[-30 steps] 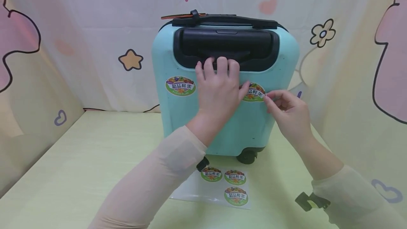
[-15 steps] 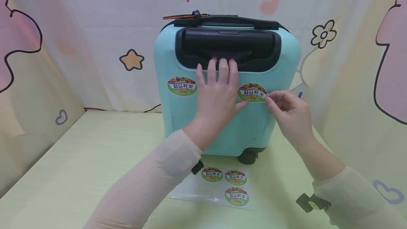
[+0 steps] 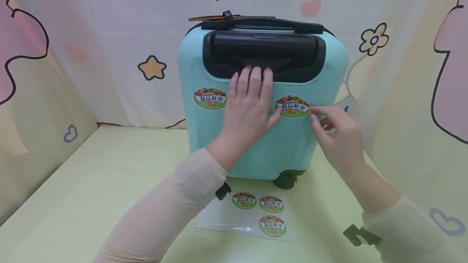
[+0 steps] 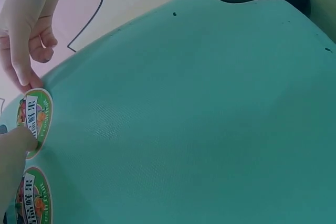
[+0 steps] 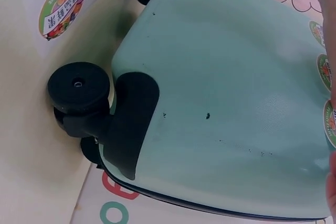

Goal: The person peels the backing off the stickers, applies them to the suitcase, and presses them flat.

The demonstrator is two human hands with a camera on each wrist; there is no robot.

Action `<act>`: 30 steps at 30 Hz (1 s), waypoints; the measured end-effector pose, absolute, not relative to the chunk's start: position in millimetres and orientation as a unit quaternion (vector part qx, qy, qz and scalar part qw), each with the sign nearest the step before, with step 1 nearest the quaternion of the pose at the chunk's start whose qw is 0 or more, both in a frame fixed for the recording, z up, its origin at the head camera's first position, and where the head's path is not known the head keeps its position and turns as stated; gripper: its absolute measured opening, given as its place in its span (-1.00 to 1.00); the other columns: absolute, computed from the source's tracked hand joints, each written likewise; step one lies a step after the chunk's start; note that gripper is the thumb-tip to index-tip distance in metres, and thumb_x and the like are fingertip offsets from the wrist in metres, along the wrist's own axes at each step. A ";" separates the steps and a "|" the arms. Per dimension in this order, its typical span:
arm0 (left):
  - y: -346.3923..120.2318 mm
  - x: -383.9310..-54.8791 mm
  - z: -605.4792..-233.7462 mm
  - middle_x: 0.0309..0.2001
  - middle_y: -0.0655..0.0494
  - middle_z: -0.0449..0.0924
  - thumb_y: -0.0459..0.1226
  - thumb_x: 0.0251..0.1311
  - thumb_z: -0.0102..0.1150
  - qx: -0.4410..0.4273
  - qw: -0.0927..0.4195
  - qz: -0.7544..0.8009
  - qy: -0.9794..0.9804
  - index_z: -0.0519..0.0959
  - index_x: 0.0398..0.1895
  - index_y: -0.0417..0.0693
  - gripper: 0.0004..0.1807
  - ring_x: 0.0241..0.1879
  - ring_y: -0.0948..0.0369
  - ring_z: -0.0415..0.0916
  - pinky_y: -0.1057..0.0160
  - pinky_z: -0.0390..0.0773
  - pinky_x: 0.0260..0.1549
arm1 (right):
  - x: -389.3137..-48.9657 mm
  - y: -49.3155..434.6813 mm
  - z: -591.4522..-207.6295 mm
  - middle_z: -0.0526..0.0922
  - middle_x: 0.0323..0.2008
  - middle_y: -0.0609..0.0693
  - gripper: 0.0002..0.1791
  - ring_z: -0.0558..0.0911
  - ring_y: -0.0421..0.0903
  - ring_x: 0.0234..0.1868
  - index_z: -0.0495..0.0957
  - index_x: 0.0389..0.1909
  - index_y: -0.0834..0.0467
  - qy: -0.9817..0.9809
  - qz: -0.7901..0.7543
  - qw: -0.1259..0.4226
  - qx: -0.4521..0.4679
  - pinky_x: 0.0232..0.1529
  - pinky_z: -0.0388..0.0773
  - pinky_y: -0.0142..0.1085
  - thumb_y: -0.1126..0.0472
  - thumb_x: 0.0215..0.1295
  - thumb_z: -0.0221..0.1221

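A cartoon-printed backdrop (image 3: 113,56) encloses a pale green table (image 3: 106,173), on which a turquoise suitcase (image 3: 283,145) stands upright behind a sticker sheet (image 3: 234,221). The oval fruit sticker (image 3: 294,107) lies on the suitcase, right of the left hand (image 3: 248,111), whose fingers rest extended and slightly apart, thumb touching the sticker; the right hand (image 3: 340,139) pinches its outer edge, thumb and forefinger narrow.

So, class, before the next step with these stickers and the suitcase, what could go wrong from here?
The right hand has its fingers at the sticker's outer edge, so a tug there could crease or shift it.
The left hand has its thumb on the same sticker and might drag it.
The suitcase stands on wheels, so a firm push could perhaps roll it.
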State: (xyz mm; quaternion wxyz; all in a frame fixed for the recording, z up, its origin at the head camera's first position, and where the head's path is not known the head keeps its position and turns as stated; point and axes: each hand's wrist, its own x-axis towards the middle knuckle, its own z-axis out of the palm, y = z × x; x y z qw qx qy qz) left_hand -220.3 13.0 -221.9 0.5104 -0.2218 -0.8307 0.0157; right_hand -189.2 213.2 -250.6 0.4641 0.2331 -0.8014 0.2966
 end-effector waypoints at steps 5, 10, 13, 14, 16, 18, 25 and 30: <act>12.5 -220.8 -222.0 0.18 -0.14 0.22 0.14 0.11 -0.01 -0.224 0.509 0.014 -0.831 0.19 0.27 -0.18 -0.22 0.23 -0.04 0.09 -0.01 0.04 0.24 | -186.6 212.6 -252.5 0.65 -0.29 0.17 -0.75 0.58 -0.01 -0.49 0.61 -0.17 0.35 -0.795 0.274 0.483 0.246 -0.30 0.35 -0.67 0.47 0.07 0.24; 12.8 -221.6 -222.4 0.17 -0.14 0.23 0.14 0.11 -0.02 -0.223 0.515 0.014 -0.827 0.19 0.26 -0.18 -0.23 0.22 -0.04 0.10 -0.01 0.05 0.24 | -185.6 213.7 -256.8 0.65 -0.25 0.16 -0.71 0.60 -0.01 -0.50 0.61 -0.14 0.34 -0.792 0.265 0.489 0.252 -0.28 0.35 -0.69 0.47 0.06 0.23; 13.1 -222.0 -223.0 0.17 -0.14 0.23 0.14 0.11 -0.02 -0.223 0.520 0.015 -0.825 0.20 0.26 -0.18 -0.23 0.22 -0.04 0.11 -0.01 0.06 0.24 | -186.5 213.8 -260.3 0.64 -0.24 0.15 -0.69 0.60 0.00 -0.51 0.60 -0.11 0.34 -0.784 0.269 0.497 0.258 -0.25 0.35 -0.70 0.46 0.06 0.22; 13.2 -222.0 -223.1 0.17 -0.14 0.24 0.14 0.11 -0.02 -0.223 0.521 0.014 -0.824 0.20 0.26 -0.19 -0.23 0.22 -0.04 0.11 -0.01 0.06 0.23 | -187.0 214.1 -261.5 0.64 -0.23 0.15 -0.68 0.60 -0.01 -0.51 0.60 -0.09 0.33 -0.781 0.267 0.500 0.261 -0.24 0.35 -0.70 0.44 0.07 0.21; 13.5 -222.0 -223.2 0.17 -0.14 0.24 0.14 0.11 -0.01 -0.223 0.523 0.013 -0.823 0.20 0.25 -0.18 -0.23 0.22 -0.04 0.11 0.00 0.06 0.23 | -188.3 214.5 -264.2 0.64 -0.22 0.15 -0.68 0.61 -0.01 -0.51 0.60 -0.08 0.33 -0.773 0.266 0.510 0.267 -0.22 0.36 -0.69 0.41 0.08 0.19; 14.1 -221.9 -223.1 0.17 -0.14 0.24 0.14 0.11 -0.01 -0.224 0.524 0.011 -0.822 0.20 0.25 -0.18 -0.23 0.22 -0.04 0.11 -0.01 0.06 0.23 | -189.6 215.4 -267.4 0.63 -0.21 0.17 -0.66 0.61 0.01 -0.52 0.58 -0.05 0.34 -0.762 0.273 0.520 0.273 -0.21 0.37 -0.68 0.36 0.11 0.16; 15.0 -221.5 -223.0 0.15 -0.14 0.25 0.13 0.10 -0.01 -0.225 0.529 0.008 -0.818 0.22 0.25 -0.19 -0.24 0.21 -0.05 0.12 -0.01 0.07 0.22 | -198.1 212.7 -282.9 0.54 -0.03 0.24 -0.53 0.57 0.16 -0.21 0.48 0.06 0.32 -0.732 0.205 0.572 0.309 -0.05 0.44 -0.38 0.09 0.27 0.00; 13.9 -222.4 -224.1 0.15 -0.14 0.26 0.07 0.14 -0.04 -0.225 0.534 0.003 -0.815 0.23 0.25 -0.19 -0.29 0.21 -0.05 0.13 -0.01 0.06 0.23 | -207.4 202.7 -293.7 0.11 0.39 0.12 -0.48 0.19 0.19 0.29 0.31 0.27 0.10 -0.742 0.046 0.580 0.333 0.13 0.18 0.12 -0.05 0.37 -0.08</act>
